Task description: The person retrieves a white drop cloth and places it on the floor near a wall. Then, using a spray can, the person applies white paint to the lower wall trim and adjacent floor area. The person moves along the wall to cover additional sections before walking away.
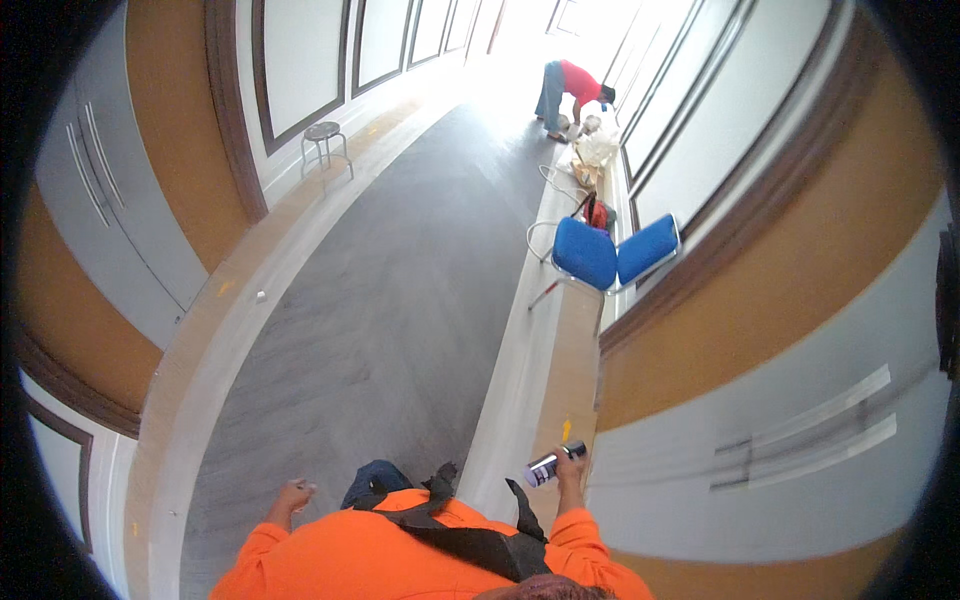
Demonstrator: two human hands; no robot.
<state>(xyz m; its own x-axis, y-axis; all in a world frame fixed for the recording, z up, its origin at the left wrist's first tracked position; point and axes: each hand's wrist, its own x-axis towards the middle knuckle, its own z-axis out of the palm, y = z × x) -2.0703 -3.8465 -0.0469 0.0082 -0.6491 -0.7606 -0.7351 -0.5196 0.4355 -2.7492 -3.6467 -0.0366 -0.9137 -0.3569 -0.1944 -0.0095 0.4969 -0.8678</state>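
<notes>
In my right hand point(571, 464) is a cylindrical can point(545, 467), dark at its ends with a pale purple-white label, tilted and held out to the right side. My fingers wrap round its upper end. On the left, my left hand point(293, 495) hangs low beside my body with its fingers curled. A small pale spot shows at those fingertips, too small to name. Both arms wear orange sleeves, and dark straps cross the orange shirt.
Dark grey flooring point(390, 290) runs down the corridor between light borders. A blue-padded metal chair point(585, 252) stands at the right wall, bags point(597, 150) beyond it. Farther along, a person in red point(578, 82) bends over. A round stool point(323, 133) stands left; double doors point(110, 190) flank it.
</notes>
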